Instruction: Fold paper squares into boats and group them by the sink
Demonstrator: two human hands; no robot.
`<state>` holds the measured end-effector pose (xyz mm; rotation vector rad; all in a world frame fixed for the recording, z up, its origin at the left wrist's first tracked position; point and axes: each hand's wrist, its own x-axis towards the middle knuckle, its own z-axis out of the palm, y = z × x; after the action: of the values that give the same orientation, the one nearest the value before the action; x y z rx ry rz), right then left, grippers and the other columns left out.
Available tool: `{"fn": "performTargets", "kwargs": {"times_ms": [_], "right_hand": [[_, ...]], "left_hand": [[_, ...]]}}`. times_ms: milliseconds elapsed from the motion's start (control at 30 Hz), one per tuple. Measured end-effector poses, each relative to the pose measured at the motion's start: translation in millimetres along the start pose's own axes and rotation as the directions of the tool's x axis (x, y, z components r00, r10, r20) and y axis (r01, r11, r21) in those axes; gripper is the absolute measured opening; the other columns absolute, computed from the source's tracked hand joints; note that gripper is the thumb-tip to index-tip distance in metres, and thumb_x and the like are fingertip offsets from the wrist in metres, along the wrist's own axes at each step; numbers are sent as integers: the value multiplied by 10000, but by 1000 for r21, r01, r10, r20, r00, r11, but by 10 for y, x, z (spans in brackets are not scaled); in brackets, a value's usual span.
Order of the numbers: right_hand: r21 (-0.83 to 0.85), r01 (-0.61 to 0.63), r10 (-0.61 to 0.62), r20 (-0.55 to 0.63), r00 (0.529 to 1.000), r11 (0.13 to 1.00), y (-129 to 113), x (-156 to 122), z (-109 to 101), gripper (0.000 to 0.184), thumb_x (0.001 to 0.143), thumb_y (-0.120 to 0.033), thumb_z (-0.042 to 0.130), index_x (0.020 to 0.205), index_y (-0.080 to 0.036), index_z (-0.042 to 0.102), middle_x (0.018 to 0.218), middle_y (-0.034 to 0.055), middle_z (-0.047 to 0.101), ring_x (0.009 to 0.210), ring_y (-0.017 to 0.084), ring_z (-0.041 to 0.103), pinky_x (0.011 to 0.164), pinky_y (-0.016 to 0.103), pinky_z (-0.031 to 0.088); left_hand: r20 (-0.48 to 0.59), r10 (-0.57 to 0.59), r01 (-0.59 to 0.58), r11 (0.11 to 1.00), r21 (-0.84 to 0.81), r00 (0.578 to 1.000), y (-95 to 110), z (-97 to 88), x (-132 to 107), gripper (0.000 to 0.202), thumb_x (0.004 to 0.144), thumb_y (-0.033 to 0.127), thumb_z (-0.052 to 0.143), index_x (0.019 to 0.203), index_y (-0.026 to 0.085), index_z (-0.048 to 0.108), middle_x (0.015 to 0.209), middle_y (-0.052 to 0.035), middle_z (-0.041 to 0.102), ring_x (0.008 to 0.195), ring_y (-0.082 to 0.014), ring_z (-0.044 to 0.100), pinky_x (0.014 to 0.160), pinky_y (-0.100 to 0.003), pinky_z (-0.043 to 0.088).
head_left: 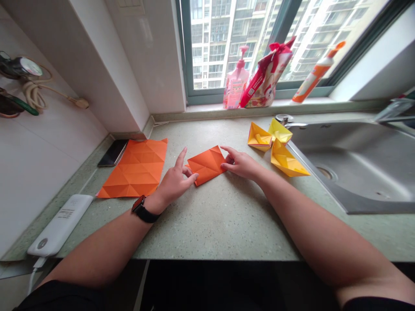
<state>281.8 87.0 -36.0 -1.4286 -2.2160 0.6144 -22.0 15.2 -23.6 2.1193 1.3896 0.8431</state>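
Note:
Between my hands is a folded orange paper (207,165), creased and slightly tilted, over the countertop. My left hand (173,179) grips its left edge with the thumb and curled fingers, the index finger pointing up and away. At the right edge, my right hand (240,163) pinches the paper by its side, thumb below and index finger near the top corner. A larger orange sheet (138,168) with a grid of creases lies left of my left hand. To the right sit folded paper boats: an orange-yellow one (259,137), a yellow one (280,131) and a golden one (288,160).
A phone (113,153) lies partly under the creased sheet. A white power bank (61,224) with a cable rests at the left edge. The steel sink (356,160) is at right. A pink pump bottle (236,82), a red bag (268,77) and an orange-white bottle (314,77) line the sill.

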Motion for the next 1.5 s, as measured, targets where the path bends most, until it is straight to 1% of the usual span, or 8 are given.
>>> {"fn": "performTargets", "kwargs": {"times_ms": [133,200,300,400,533,833,1233,1500], "right_hand": [[-33,34,-35,-34,999,999,-2,-1,70,749,924,-267,790,1629,-297,539,1040,43,823,859,231,750,862,380,609],[-54,50,-53,-55,997,997,-9,1,104,715,916,-246,795,1597,-297,581,1076,56,820,869,235,748,887,395,612],[-76,83,-90,-82,993,994,-37,2,130,633,918,-214,785,1532,-277,649,1105,71,812,881,233,743,907,397,613],[-90,137,-143,-62,988,986,-77,-3,125,526,945,-197,745,1465,-259,700,1136,79,796,875,217,732,900,385,611],[-98,193,-199,-53,979,976,-106,-10,129,454,968,-177,702,1415,-256,731,1228,101,756,954,225,740,932,396,617],[-184,169,-186,-77,980,968,-42,-5,226,539,940,-368,822,1458,-282,699,1479,159,661,1387,369,620,1193,592,508],[-261,-20,28,28,999,965,17,-27,339,933,906,-662,796,1691,-285,461,1770,162,412,1662,457,311,1357,661,273],[-158,-48,53,29,998,986,332,92,121,916,925,-554,811,1708,-269,433,1780,144,417,1674,380,328,1375,597,278]], "left_hand": [[-221,171,-117,965,235,960,-12,-9,-15,930,1000,282,732,1760,212,200,1295,-152,710,1154,-295,685,1083,-501,558],[-236,282,-186,915,358,930,17,-16,-19,764,1020,267,705,1702,233,362,1494,-200,598,1376,-356,579,1218,-585,456],[17,406,-381,841,384,914,72,1,-23,461,1073,241,609,1534,259,596,1603,-166,541,1514,-350,496,1295,-595,385],[304,439,-522,798,300,845,87,50,-26,385,1092,277,596,1470,256,666,1633,-148,557,1537,-323,503,1321,-566,368],[458,359,-514,812,276,813,31,110,-41,455,1125,383,564,1570,298,600,1702,-122,522,1594,-321,461,1336,-575,325],[548,238,-456,837,303,802,-30,160,-64,659,1174,509,392,1774,270,262,1842,-122,257,1729,-354,171,1376,-650,111],[588,204,-469,815,341,782,-19,170,-35,688,1160,602,375,1778,326,255,1863,-82,183,1733,-355,150,1392,-618,79],[581,184,-461,805,373,793,-9,162,-50,673,1162,606,341,1767,315,300,1859,-79,206,1731,-358,156,1386,-612,102]]}}
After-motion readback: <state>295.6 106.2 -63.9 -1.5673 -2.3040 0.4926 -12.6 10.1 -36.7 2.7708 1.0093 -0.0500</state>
